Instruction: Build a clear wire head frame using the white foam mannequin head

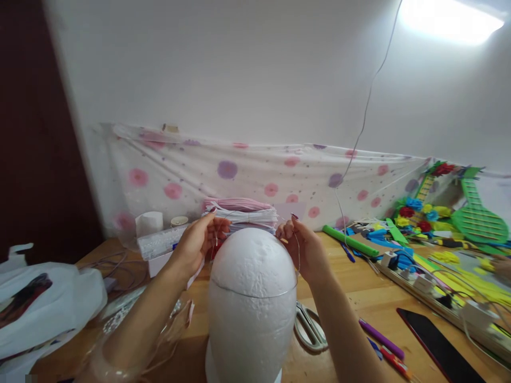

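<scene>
From the head camera I see a white foam head form (252, 298) standing near me at the middle of the wooden table (359, 290), with a thin wire (255, 294) running around it like a band. My left hand (197, 242) is raised just left of the form's crown, fingers pinched on a wire end; my right hand (301, 247) is just right of the crown, fingers likewise pinched on the fine wire that drops along the form's side. Just behind the form, farther away, lies a stack of pink and white strips (241, 213). Scissors (309, 327) lie on the table right of the form's base, touching nothing I can make out, with a purple pen (381, 339) beyond them and a dark phone (439, 346) at the near right. A white plastic bag (43, 306) sits at the near left. Coloured foam pieces (451, 223) crowd the far right, against the spotted cloth (255, 175) on the wall.
</scene>
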`<state>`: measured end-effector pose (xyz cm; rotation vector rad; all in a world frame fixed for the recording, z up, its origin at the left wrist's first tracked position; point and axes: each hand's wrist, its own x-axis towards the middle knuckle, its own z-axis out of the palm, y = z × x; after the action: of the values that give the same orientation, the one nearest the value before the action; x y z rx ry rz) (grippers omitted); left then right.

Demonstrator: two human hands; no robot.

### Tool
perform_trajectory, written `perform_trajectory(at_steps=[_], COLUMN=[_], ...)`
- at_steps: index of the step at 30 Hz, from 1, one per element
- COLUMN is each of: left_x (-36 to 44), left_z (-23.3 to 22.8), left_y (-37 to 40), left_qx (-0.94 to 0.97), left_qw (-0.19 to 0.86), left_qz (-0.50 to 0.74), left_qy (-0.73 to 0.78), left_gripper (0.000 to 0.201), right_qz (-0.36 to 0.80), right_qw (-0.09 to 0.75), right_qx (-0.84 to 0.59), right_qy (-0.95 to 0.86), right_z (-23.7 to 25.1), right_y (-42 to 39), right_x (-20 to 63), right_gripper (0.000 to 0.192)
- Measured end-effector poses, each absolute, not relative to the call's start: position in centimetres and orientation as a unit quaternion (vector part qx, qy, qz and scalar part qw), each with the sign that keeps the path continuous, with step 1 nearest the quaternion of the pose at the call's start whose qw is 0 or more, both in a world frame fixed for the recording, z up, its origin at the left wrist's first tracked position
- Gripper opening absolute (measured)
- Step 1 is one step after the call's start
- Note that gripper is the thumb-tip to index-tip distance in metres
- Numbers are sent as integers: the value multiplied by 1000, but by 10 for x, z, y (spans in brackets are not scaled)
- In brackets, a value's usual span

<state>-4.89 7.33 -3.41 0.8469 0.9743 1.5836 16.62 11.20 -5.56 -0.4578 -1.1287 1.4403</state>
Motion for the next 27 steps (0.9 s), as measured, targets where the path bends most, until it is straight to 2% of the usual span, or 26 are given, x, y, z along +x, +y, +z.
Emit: perform_trajectory(at_steps=[4, 10, 19, 27], left_x=[-43, -42, -41, -34], left_z=[-26, -27, -26, -23], left_y=[80, 75, 65, 62], left_qx=[361, 359, 340, 313], left_qw=[571, 603, 593, 558], left_qz=[614, 611, 634, 671], left_qy=[408, 367, 362, 373], left_gripper=[38, 37, 30, 23], right_qz=[625, 632, 642, 620], right_qw=[570, 571, 587, 593], right_qx=[-221, -225, -208, -205], right_qy=[-485, -473, -447, -471], right_z=[-50, -46, -45, -46], right_y=[106, 101, 101, 101], right_x=[162, 159, 151, 152], right_gripper=[47, 48, 51, 43])
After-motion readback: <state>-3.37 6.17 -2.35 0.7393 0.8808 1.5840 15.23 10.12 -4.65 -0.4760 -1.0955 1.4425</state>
